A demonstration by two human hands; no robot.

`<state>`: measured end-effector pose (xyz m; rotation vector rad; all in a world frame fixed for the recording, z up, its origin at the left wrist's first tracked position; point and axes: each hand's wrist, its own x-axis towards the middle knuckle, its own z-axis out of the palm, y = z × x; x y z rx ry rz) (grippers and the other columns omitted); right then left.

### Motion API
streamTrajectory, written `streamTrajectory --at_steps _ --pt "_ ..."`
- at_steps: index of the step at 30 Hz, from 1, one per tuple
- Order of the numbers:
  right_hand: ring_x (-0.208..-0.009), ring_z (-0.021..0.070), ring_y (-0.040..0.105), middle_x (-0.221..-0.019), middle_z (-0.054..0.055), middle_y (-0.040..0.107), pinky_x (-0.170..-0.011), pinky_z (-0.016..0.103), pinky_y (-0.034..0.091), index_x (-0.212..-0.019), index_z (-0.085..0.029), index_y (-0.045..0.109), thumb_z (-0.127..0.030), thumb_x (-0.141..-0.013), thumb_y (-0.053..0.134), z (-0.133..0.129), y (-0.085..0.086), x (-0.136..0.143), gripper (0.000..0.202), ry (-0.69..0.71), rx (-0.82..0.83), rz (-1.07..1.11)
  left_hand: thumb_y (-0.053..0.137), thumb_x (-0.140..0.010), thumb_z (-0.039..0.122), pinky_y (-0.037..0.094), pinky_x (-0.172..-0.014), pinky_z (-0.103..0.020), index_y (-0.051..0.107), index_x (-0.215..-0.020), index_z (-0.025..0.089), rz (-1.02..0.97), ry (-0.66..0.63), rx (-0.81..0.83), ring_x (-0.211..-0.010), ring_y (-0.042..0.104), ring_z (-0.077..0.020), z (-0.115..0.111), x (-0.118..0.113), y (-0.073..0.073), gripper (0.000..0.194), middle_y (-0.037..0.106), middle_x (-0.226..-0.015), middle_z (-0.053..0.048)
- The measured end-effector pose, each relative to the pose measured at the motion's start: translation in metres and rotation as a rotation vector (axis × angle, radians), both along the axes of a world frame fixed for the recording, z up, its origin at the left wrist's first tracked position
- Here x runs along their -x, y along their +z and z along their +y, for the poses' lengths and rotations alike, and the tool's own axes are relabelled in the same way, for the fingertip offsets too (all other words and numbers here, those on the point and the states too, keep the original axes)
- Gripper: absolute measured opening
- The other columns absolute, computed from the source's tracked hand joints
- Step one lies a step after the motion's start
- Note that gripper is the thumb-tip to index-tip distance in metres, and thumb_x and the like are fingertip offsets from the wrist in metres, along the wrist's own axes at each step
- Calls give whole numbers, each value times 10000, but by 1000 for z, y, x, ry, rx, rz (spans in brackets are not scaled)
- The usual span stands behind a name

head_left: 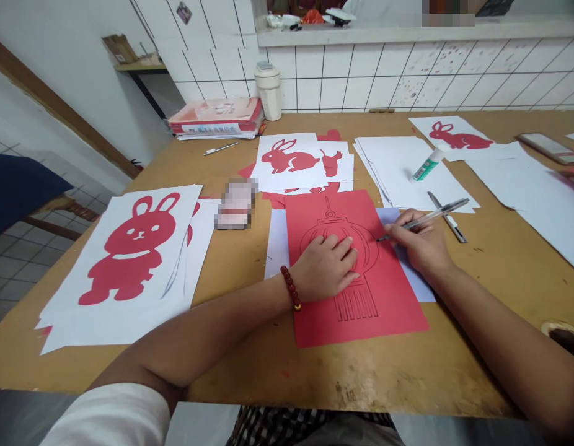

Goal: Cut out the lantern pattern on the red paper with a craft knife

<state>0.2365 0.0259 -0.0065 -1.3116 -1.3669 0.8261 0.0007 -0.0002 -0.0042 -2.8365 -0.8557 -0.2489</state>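
Red paper rectangle (393, 303), dark-line lantern (367, 249) | longways, lantern-top toward brown wooden table's (235, 365) far edge | left hand (328, 271) spread flat on it | right hand (419, 241) pinches clear pen (436, 214)

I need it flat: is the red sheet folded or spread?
Spread: the red sheet lies open, all four corners showing, no fold visible.

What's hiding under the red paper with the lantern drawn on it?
Pale paper pokes out from under the red lantern paper on the left and right. The rest is covered, so I can't tell whether it's one sheet or more, or what else is there.
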Motion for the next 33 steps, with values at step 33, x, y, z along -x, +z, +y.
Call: streamTrajectory --at_steps 33 --pt "-574 156 552 -608 4 611 -570 317 454 -659 -222 618 -381 -752 796 -18 1 -1 256 116 18 -140 426 -1041 431 422 -796 -415 639 -1275 108 -11 -1 14 -1043 553 -285 0 -1 2 452 576 -1420 -168"
